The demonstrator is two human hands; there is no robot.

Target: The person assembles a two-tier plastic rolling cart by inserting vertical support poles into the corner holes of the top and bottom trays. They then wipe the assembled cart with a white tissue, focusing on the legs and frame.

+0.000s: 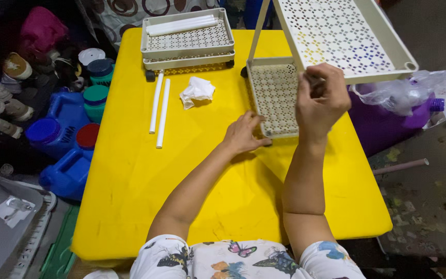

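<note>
On the yellow table [145,175] a cream perforated tray [273,95] lies flat. My left hand [244,134] rests on its near-left corner, fingers on the rim. A second perforated tray [341,36] is held up tilted above it, joined to a white pole [259,28]. My right hand [321,98] is closed around the near corner of this raised tray, where a post fitting is hidden by my fingers.
Two more stacked trays [188,44] with white tubes inside sit at the table's far edge on wheels. Two loose white tubes [159,108] and a crumpled tissue [197,92] lie mid-table. Blue jugs [65,139] crowd the floor on the left, a plastic bag [403,93] on the right.
</note>
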